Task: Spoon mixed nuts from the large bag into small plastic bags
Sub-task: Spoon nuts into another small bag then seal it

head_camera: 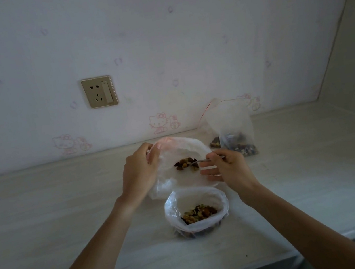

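The left hand [139,173] pinches the rim of a clear plastic zip bag with a red seal strip [175,155] and lifts it, which keeps the mouth wide enough for a spoon to enter. The right hand [225,166] holds a thin metal spoon [201,161] by its handle, its grip closed on the handle with the lower fingers spread loose, and the bowl lies among the brown mixed nuts [186,164] inside that bag. Just nearer the person stands a rolled-down clear plastic bag holding more nuts [196,210], its cuff folded so it stays open unaided; which bag is the source I cannot tell. A third clear zip bag with nuts at its bottom [232,130] stands apart by the wall.

The surface [67,210] is pale and wood-grained. Behind it, pale wallpaper with pink cartoon cats [158,123] carries a gold-framed socket [99,92].
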The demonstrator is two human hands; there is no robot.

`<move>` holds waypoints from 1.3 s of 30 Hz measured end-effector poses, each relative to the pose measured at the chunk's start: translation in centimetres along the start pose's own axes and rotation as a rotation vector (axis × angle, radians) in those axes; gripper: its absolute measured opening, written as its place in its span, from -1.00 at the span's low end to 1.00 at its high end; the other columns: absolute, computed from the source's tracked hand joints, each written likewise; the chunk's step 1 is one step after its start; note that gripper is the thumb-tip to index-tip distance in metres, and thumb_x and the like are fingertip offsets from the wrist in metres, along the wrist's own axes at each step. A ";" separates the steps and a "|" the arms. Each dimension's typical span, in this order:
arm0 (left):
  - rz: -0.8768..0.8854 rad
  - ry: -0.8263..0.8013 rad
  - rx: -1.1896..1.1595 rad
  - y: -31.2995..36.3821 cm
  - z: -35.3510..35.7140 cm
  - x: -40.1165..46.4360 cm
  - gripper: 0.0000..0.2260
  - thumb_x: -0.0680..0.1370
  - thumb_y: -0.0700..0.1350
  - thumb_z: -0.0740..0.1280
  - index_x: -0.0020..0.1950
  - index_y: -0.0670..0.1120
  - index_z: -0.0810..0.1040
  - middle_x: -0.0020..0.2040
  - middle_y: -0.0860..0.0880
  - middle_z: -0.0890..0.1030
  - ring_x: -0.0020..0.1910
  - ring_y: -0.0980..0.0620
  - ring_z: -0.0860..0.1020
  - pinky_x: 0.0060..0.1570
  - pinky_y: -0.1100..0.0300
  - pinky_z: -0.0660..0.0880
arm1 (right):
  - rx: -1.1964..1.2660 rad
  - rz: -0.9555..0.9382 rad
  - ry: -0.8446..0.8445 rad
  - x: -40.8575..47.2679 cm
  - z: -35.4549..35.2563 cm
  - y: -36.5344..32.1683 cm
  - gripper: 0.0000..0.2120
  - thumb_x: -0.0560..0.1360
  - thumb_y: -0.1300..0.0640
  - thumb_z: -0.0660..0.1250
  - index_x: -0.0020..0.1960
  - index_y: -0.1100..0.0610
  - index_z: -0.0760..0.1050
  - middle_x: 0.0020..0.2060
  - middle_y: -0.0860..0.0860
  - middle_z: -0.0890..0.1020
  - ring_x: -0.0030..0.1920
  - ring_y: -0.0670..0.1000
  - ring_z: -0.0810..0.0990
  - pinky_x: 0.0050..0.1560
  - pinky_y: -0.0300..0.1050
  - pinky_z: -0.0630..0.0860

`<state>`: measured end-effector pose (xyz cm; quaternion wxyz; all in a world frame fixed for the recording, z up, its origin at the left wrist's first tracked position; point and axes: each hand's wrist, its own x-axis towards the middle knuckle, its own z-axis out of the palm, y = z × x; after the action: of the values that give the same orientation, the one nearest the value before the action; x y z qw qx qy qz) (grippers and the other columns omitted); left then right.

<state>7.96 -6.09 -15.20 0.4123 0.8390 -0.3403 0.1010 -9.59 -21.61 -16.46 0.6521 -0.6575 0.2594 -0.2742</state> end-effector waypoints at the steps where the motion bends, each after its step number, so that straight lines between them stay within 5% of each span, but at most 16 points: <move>1: -0.004 -0.001 0.012 0.1 0.0 0.0 -0.64 0.66 0.29 0.16 0.01 0.05 0.56 -0.19 0.10 0.68 -0.25 0.07 0.65 -0.20 0.05 0.60 | 0.009 0.012 -0.004 -0.1 -0.1 -0.1 -0.82 0.70 0.15 0.24 0.12 0.20 0.60 -0.08 0.04 0.78 -0.08 0.06 0.78 -0.01 0.04 0.71; 6: -0.029 0.014 0.000 0.4 -0.7 -0.4 -0.61 0.61 0.33 0.23 0.18 0.07 0.59 -0.05 0.20 0.62 -0.09 0.18 0.62 -0.13 0.15 0.57 | 0.086 0.044 -0.034 -0.7 -0.8 -0.9 -0.80 0.71 0.15 0.23 0.15 0.23 0.59 -0.09 0.08 0.78 -0.04 0.05 0.77 -0.14 -0.06 0.72; 13: 0.018 0.084 -0.070 1.2 -2.6 -1.9 -0.69 0.58 0.16 0.40 0.22 0.00 0.59 0.19 0.11 0.58 0.20 0.12 0.54 0.16 0.00 0.57 | 0.133 0.033 -0.043 -1.8 -2.3 -2.7 -0.76 0.71 0.15 0.22 0.17 0.28 0.59 -0.09 0.14 0.77 -0.02 0.10 0.77 -0.12 0.02 0.73; 19: 0.034 0.048 -0.128 2.7 -4.3 -5.7 -0.86 0.56 0.08 0.43 0.02 0.04 0.64 -0.03 0.14 0.65 -0.07 0.24 0.60 -0.14 0.44 0.46 | 0.199 -0.009 -0.080 -4.0 -3.7 -5.4 -0.73 0.71 0.14 0.22 0.16 0.34 0.57 -0.06 0.24 0.75 -0.02 0.20 0.76 -0.19 0.02 0.72; 25: -0.117 -0.145 -0.107 3.1 -5.2 -9.7 -0.59 0.62 0.27 0.25 -0.19 0.02 0.67 -0.31 0.12 0.67 -0.31 0.13 0.64 -0.09 0.04 0.62 | 0.201 0.001 -0.176 -7.2 -5.4 -6.5 -0.70 0.71 0.11 0.21 0.15 0.34 0.57 -0.04 0.29 0.73 -0.02 0.25 0.76 -0.19 0.04 0.72; 28: -0.135 -0.207 -0.081 3.4 -5.3 -11.0 -0.53 0.61 0.30 0.23 -0.27 0.00 0.64 -0.37 0.11 0.66 -0.36 0.16 0.63 -0.16 0.12 0.57 | 0.173 0.064 -0.209 -8.6 -6.0 -6.2 -0.70 0.72 0.13 0.17 0.15 0.34 0.57 -0.04 0.29 0.73 -0.02 0.26 0.75 -0.19 0.04 0.72; 34: -0.141 -0.250 -0.163 4.3 -4.7 -11.9 -0.79 0.60 0.11 0.41 -0.17 0.07 0.71 -0.34 0.12 0.69 -0.37 0.19 0.64 -0.29 0.40 0.47 | -0.070 0.006 -0.200 -9.8 -6.2 -5.2 -0.74 0.71 0.16 0.18 0.10 0.28 0.58 -0.14 0.19 0.75 -0.08 0.17 0.77 -0.14 0.09 0.72; 39: -0.148 -0.273 -0.209 4.6 -4.9 -11.4 -0.81 0.62 0.01 0.41 -0.15 0.03 0.74 -0.40 0.07 0.67 -0.42 0.18 0.62 -0.33 0.49 0.41 | -0.720 -0.432 -0.178 -10.8 -6.0 -5.3 -0.79 0.69 0.01 0.16 0.03 -0.03 0.57 -0.17 -0.12 0.73 -0.16 -0.16 0.70 -0.14 -0.21 0.65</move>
<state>-3.08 1.26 -14.29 0.4535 0.8203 -0.3390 -0.0805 -21.58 -18.29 -11.44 0.3284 -0.9034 0.1378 -0.2387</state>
